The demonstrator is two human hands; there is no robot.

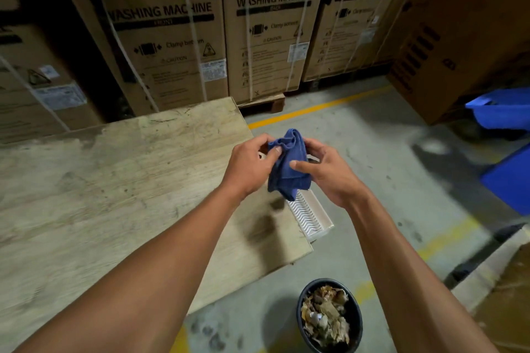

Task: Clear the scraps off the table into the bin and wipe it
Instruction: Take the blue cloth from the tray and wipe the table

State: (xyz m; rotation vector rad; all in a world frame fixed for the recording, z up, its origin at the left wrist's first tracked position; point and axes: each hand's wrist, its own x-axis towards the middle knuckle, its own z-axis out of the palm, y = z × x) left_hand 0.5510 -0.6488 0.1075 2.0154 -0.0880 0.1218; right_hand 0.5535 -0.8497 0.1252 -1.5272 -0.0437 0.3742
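Over surface (114, 180) edge: blue cloth (288, 165) gripped by both hands — L (252, 165), R (327, 173).
Tip: cloth folded flat, then wiped w/ overlapping strokes.

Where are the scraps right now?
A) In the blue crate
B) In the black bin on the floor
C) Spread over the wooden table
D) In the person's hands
B: the black bin on the floor holds a heap of brownish scraps, while both hands, left hand and right hand, hold only a blue cloth above the table edge.
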